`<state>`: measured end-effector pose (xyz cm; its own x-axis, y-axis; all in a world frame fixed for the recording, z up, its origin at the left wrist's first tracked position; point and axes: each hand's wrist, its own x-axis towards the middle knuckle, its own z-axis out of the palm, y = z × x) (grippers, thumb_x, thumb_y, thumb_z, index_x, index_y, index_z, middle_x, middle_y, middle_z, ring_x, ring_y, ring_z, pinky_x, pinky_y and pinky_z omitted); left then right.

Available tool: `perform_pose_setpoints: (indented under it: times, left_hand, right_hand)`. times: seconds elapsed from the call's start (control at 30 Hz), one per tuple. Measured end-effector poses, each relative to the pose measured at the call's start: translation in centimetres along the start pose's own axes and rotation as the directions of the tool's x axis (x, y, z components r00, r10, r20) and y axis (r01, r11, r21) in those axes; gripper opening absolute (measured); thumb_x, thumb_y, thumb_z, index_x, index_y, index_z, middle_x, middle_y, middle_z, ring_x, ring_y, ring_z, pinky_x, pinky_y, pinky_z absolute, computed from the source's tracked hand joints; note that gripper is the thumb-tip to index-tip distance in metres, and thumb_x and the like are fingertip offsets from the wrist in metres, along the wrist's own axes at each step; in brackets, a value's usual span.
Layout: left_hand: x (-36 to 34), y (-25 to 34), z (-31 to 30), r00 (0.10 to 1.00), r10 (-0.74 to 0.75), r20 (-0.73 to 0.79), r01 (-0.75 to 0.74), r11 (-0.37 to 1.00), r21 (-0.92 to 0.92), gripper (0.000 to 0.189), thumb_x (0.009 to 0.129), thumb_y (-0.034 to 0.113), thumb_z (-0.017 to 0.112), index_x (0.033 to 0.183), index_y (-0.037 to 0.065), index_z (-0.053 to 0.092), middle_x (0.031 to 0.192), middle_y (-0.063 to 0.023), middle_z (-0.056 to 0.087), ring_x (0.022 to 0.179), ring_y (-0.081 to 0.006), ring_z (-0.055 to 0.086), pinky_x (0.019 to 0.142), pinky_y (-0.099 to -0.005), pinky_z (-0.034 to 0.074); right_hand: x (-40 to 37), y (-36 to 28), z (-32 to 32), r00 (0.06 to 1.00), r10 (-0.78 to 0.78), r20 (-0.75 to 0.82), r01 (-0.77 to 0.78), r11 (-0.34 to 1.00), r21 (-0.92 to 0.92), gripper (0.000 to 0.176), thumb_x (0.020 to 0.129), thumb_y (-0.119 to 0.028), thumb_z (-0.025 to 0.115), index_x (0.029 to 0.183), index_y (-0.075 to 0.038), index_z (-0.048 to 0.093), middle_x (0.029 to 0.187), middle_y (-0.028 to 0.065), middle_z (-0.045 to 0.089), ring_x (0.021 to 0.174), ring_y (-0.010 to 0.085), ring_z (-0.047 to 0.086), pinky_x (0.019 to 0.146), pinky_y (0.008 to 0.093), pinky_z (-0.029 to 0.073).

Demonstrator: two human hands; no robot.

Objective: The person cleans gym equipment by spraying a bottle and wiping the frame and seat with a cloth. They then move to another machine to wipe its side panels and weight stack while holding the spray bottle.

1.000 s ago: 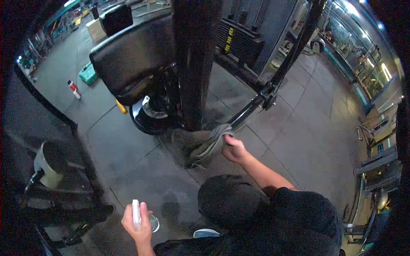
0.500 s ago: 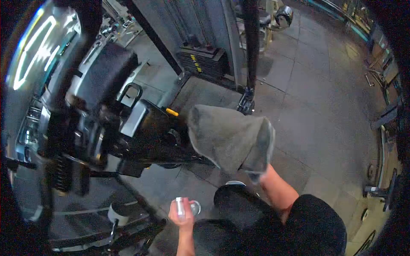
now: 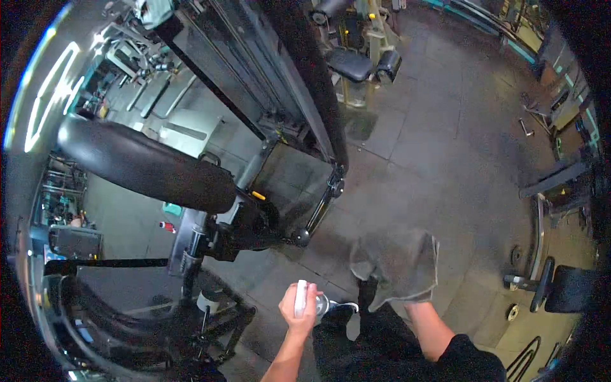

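Left hand [image 3: 293,313] — fingers clamped around spray bottle [image 3: 300,299] near white top, probably for trigger reach. Gray cloth [image 3: 400,264] draped over right hand, well apart from bottle — fingers hidden, can't tell grip.

No readable txt — labels/signs too small or blurred.

Floor [image 3: 439,153]: open lane ahead, right of the upright frame.
Black pad [image 3: 146,165]: blocks upper left.
Ball-ended bar [image 3: 301,237]: juts up ahead of left hand [image 3: 298,309].
Hand-to-cloth gap: narrow, grey cloth [image 3: 401,264] on its right.
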<state>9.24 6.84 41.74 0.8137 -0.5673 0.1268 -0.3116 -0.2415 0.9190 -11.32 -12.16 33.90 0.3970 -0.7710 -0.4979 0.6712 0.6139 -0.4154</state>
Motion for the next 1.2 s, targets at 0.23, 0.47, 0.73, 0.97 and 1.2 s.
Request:
perform_pose_setpoints:
  times: [0.23, 0.47, 0.73, 0.97, 1.2]
  left_hand:
    - [0.6, 11.0, 4.4, 0.998, 0.044, -0.034, -0.043, 0.998, 0.052, 0.015, 0.094, 0.009, 0.073, 0.083, 0.001, 0.067, 0.070, -0.0061, 0.068, 0.061, -0.0135, 0.067, 0.055, -0.0290, 0.051]
    - [6.1, 20.3, 13.9, 0.953, -0.006, -0.302, 0.013, 1.000, 0.022, 0.022, 0.096, 0.015, 0.073, 0.080, 0.002, 0.063, 0.069, -0.0054, 0.069, 0.061, -0.0125, 0.069, 0.054, -0.0279, 0.050]
    - [11.2, 28.1, 20.7, 0.913, 0.037, -0.407, -0.174, 0.936, -0.305, 0.017, 0.097, 0.010, 0.071, 0.087, -0.003, 0.066, 0.078, -0.0061, 0.068, 0.063, -0.0121, 0.068, 0.056, -0.0275, 0.056]
    - [17.4, 26.4, 23.2, 0.908, -0.017, -0.420, -0.082, 0.973, -0.216, 0.017, 0.097, 0.009, 0.071, 0.087, -0.004, 0.067, 0.078, -0.0060, 0.067, 0.063, -0.0115, 0.066, 0.056, -0.0286, 0.059]
    - [28.6, 27.1, 27.2, 0.918, 0.057, -0.393, -0.106, 0.989, -0.104, 0.016, 0.097, 0.011, 0.071, 0.092, -0.004, 0.067, 0.081, -0.0072, 0.067, 0.064, -0.0132, 0.068, 0.058, -0.0288, 0.059]
  right_hand:
    - [-0.6, -12.2, 3.1, 0.999, 0.030, 0.040, -0.026, 0.994, -0.103, 0.068, 0.096, -0.050, 0.054, 0.145, -0.003, 0.050, 0.145, 0.0175, 0.053, 0.134, 0.0351, 0.049, 0.117, 0.0479, 0.035]
    - [6.6, -31.7, 9.4, 0.963, -0.143, 0.230, 0.216, 0.919, -0.331, 0.068, 0.096, -0.049, 0.055, 0.145, -0.003, 0.049, 0.146, 0.0174, 0.053, 0.135, 0.0348, 0.048, 0.117, 0.0475, 0.035]
    - [13.3, -43.3, 15.6, 0.853, -0.406, 0.328, 0.516, 0.751, -0.411, 0.068, 0.095, -0.048, 0.056, 0.146, -0.003, 0.048, 0.146, 0.0173, 0.051, 0.135, 0.0344, 0.047, 0.117, 0.0471, 0.034]
    - [19.5, -38.7, 17.7, 0.933, -0.156, 0.323, 0.298, 0.839, -0.455, 0.069, 0.095, -0.047, 0.058, 0.146, -0.003, 0.047, 0.147, 0.0172, 0.051, 0.136, 0.0341, 0.046, 0.117, 0.0467, 0.033]
    - [27.6, -37.4, 24.1, 0.939, 0.051, 0.340, 0.125, 0.872, -0.474, 0.069, 0.095, -0.046, 0.059, 0.146, -0.002, 0.046, 0.148, 0.0171, 0.050, 0.136, 0.0338, 0.046, 0.118, 0.0464, 0.033]
